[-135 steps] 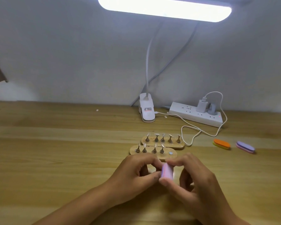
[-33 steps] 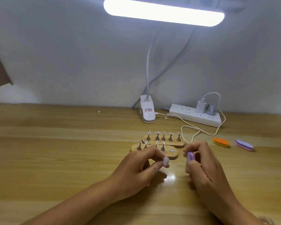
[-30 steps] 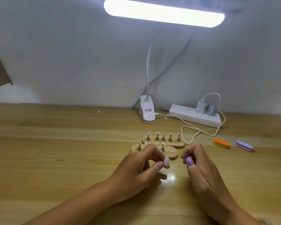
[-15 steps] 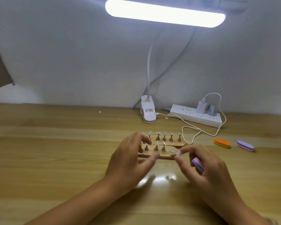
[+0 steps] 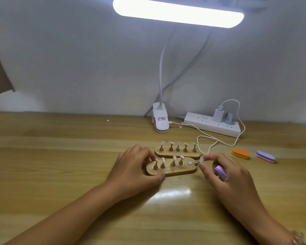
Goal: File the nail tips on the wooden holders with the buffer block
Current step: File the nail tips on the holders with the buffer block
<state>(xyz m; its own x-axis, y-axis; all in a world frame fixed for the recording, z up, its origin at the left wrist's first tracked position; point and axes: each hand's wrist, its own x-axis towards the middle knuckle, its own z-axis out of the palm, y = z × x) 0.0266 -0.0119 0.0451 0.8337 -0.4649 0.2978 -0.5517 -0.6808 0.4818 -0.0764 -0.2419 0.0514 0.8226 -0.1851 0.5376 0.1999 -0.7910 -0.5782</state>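
Observation:
Two oval wooden holders lie mid-table: the near holder (image 5: 177,171) and the far holder (image 5: 178,153), each with small metal stands carrying nail tips. My left hand (image 5: 134,167) grips the near holder's left end, thumb on its front edge. My right hand (image 5: 226,175) pinches a nail tip on its stand (image 5: 200,161) at the near holder's right end, beside a bare round magnet spot (image 5: 190,162). The purple-pink buffer block (image 5: 220,171) is tucked under the same hand's curled fingers.
An orange buffer (image 5: 240,153) and a purple buffer (image 5: 265,156) lie to the right. Behind stand a clip lamp base (image 5: 160,120), a white power strip (image 5: 212,123) with a charger, and a looping white cable (image 5: 207,144). The lamp bar glows overhead.
The nail tip passed from my left fingers to my right. My left hand moved forward and took hold of the near holder. My right hand tucked the buffer away and brought the tip to the holder.

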